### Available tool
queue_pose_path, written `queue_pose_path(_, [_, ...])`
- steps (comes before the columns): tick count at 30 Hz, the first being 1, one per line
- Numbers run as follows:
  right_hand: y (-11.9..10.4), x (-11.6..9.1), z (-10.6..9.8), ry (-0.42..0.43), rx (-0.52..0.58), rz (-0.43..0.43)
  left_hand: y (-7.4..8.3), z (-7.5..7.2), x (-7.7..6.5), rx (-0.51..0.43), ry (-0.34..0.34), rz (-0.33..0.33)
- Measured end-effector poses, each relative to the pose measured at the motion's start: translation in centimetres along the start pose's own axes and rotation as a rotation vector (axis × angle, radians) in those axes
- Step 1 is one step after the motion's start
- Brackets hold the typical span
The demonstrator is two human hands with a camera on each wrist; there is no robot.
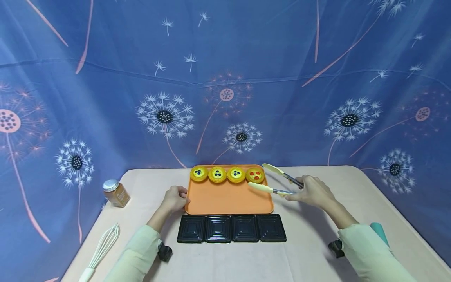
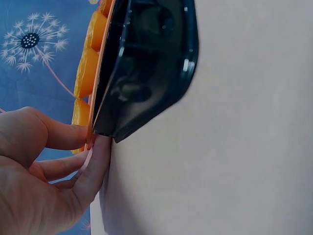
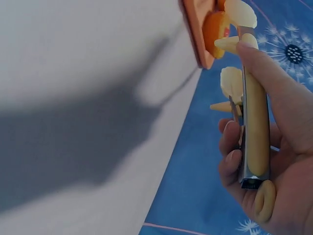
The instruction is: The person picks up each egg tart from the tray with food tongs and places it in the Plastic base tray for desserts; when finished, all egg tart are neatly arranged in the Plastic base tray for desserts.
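Note:
My left hand (image 1: 175, 198) pinches the left edge of an orange tray (image 1: 229, 199), thumb on top and fingers at its side in the left wrist view. Along the tray's far side sit three egg tarts with blue dots, the leftmost tart (image 1: 199, 174) in the corner, and one tart with red pieces (image 1: 255, 176) at the right end. My right hand (image 1: 313, 191) grips metal tongs (image 3: 256, 117) with cream tips. The tong arms are spread, one tip (image 1: 260, 187) just in front of the red-topped tart, the other (image 1: 272, 168) beyond the tray's right corner.
Several black square dishes (image 1: 218, 228) stand in a row against the tray's near edge. On the left are a spice jar (image 1: 116, 193) with a silver lid and a whisk (image 1: 102, 250). A teal object (image 1: 379, 233) lies partly behind the right sleeve. A blue dandelion-print cloth (image 1: 282, 98) hangs behind the table.

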State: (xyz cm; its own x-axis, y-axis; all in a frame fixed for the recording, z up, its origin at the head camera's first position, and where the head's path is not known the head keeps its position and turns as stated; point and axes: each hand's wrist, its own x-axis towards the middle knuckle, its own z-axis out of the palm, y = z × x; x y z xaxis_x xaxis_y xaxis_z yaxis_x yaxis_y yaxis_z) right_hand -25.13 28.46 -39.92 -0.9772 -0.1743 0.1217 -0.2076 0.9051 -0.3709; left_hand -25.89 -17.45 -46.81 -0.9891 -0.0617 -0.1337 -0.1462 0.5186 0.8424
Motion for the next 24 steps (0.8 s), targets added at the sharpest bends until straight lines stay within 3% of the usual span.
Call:
queue_pose_path(13, [0.5,2.5,1.3,-0.076,0.006,-0.038,-0.2,-0.1,0.2,-0.021,-0.002,0.002])
queue_pose_path(24, [0.2,3.5,1.3,-0.079,-0.013,-0.042,0.0,-0.1,0.2,-0.018,0.001,-0.009])
